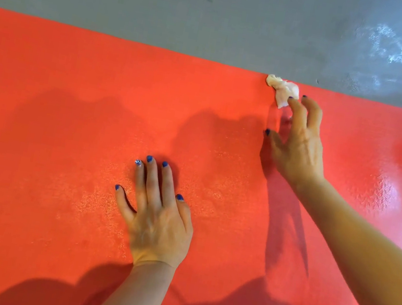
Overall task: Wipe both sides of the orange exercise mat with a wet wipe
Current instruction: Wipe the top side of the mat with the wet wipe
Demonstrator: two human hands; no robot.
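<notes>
1. The right hand is reaching forward with its fingers loosely spread and slightly bent; the fingertips are touching the near edge of the wet wipe, pressing on it rather than clearly pinching it, and the thumb is sticking out to the left, apart from the wipe.
2. The wet wipe is lying crumpled just beyond those fingertips, sitting right at the far edge of the orange exercise mat, where the mat is meeting the floor.
3. The left hand is resting flat on the mat, nearer to the person and to the left of the right hand, with its fingers straight and slightly fanned and the thumb held out to the right. It is holding nothing.
4. The mat is spreading out under both hands and filling most of the view; to the right of the right hand its surface is shining with a glossy patch.
5. Beyond the fingertips, the grey floor is running across the top of the view, with a pale sheen toward its right side.
6. No containers are showing.
7. The mat is being cut off at the left, right and bottom edges of the view, so its full extent cannot be told. Both forearms are running out of the picture at the bottom and right. The part of the wipe under the fingertips is hidden, and the underside of the mat is not visible.
</notes>
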